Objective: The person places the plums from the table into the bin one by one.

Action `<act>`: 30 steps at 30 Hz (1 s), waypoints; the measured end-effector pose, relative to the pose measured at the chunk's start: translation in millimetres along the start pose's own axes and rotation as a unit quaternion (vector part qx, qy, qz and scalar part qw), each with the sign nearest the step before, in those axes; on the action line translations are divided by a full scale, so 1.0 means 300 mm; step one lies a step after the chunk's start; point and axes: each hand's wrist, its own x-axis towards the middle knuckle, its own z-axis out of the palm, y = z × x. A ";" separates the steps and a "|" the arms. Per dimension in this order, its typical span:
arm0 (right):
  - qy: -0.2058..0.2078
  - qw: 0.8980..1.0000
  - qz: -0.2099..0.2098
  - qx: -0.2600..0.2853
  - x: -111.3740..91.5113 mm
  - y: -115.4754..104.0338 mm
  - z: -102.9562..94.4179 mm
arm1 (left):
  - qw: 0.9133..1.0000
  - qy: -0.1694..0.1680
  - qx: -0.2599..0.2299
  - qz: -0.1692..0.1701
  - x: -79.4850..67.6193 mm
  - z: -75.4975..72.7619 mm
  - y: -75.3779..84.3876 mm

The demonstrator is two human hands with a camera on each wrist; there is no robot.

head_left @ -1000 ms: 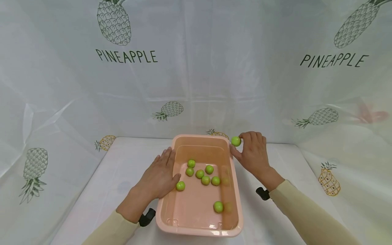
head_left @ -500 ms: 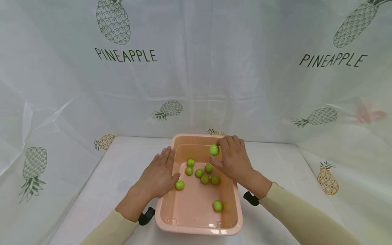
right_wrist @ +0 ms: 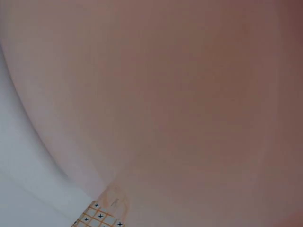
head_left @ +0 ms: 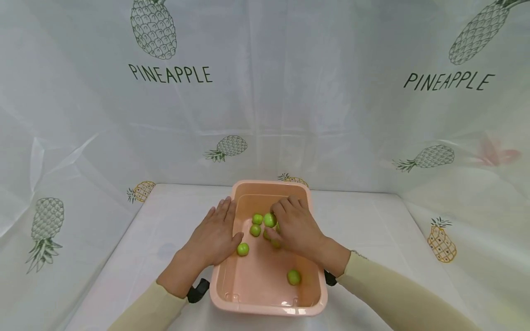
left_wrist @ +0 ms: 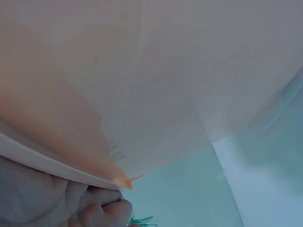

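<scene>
A pink plastic basin [head_left: 265, 311] stands on the white-covered table, with several small round green fruits on its floor. My left hand [head_left: 213, 236] rests along the basin's left rim with its fingers straight; in the left wrist view part of the hand [left_wrist: 57, 201] lies against that rim. Inside the basin, my right hand [head_left: 300, 230] pinches a green fruit [head_left: 270, 219] between fingers and thumb, low over the others. This hand partly covers the fruits beneath it. One green fruit [head_left: 243, 249] lies by the left thumb, another [head_left: 294, 277] toward the near right. Basin wall [right_wrist: 156, 94] fills most of the right wrist view.
The white table [head_left: 364, 220] extends on both sides of the basin. A pale sheet [head_left: 273, 105] printed with pineapples hangs behind and at the sides. A dark wrist mount [head_left: 198, 291] sits under the left wrist, close to the basin's wall.
My right hand has carried the green fruit leftward from beyond the basin's right rim and down into the basin. The left hand has stayed on the left rim.
</scene>
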 end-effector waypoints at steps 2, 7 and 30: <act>-0.012 1.000 -0.008 0.000 0.001 -0.008 0.006 | 1.000 -0.001 -0.001 0.000 0.001 0.001 0.000; -0.050 0.998 -0.040 -0.014 -0.002 -0.024 0.015 | 1.000 -0.001 -0.007 0.001 -0.001 0.000 0.001; -0.055 0.996 -0.060 -0.028 -0.005 -0.034 0.019 | 1.000 0.000 -0.009 0.001 -0.006 0.002 -0.002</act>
